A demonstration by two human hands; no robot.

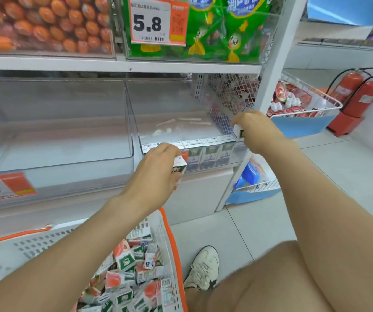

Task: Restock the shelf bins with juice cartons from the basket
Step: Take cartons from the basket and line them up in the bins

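I see my left hand (158, 170) clamped on a nearly upright juice carton (180, 165) at the left end of the row (210, 152) in the clear bin (169, 104), while my right hand (257, 131) grips a second carton (239, 131) at the right end.

Fire extinguishers (365, 97), price tag (156, 21) — green snack bags (217, 30)

Shelf (203, 185) holds a bin (57, 122) at 9 o'clock; a second bin (174, 104) at 12, cartons (210, 152) in a row along its front; floor (338, 167) bears basket (172, 239) at 7.
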